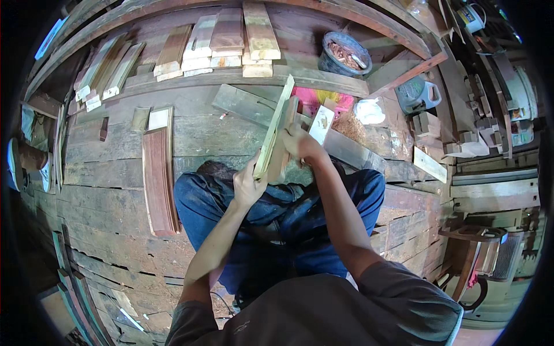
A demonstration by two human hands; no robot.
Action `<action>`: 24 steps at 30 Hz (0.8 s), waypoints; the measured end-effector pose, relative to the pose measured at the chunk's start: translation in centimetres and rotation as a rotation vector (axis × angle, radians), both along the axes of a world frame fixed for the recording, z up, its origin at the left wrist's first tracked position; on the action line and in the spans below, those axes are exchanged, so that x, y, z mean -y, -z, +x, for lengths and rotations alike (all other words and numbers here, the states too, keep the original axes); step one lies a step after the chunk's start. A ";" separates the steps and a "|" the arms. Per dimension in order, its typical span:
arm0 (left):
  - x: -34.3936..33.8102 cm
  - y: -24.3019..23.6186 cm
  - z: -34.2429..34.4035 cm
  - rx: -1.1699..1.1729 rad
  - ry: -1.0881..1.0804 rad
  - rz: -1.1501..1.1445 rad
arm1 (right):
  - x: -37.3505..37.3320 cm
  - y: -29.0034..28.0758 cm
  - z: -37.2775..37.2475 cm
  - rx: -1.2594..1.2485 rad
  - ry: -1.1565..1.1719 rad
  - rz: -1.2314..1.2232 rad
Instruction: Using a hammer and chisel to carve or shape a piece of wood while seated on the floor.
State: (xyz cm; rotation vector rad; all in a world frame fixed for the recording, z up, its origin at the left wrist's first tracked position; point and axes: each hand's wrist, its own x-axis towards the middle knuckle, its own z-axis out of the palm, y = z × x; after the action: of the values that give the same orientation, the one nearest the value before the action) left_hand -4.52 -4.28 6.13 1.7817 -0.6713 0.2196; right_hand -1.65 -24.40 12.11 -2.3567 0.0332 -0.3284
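Observation:
Between my knees, two long wooden pieces stand tilted side by side: a pale wooden strip (273, 130) on the left and a browner board (280, 154) against it. My left hand (249, 184) is closed round the near end of the pale strip. Higher up on the right, my right hand (301, 144) has its fingers curled against the brown board; whether it grips anything else is hidden. Just beyond that hand, a short light-coloured wooden block (322, 124) rests near a grey plank (352, 149).
Stacked boards (228, 37) line the back, beside a bucket (345, 55) of wood scraps. A pink and yellow cloth (323, 98), a white crumpled piece (369, 111) and a cut-open jug (418, 95) lie front of it. Reddish boards (158, 179) lie left of my knee on the plank floor.

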 end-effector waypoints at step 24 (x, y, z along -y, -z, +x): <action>0.4 -0.5 -0.8 0.008 0.007 0.005 | 4.3 -1.3 4.6 -0.619 0.172 0.474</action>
State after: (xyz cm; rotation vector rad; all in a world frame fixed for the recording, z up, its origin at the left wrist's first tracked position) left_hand -5.32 -4.68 6.59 1.7840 -0.6848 0.2202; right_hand 2.94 -28.66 13.45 -1.8986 0.5483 0.3113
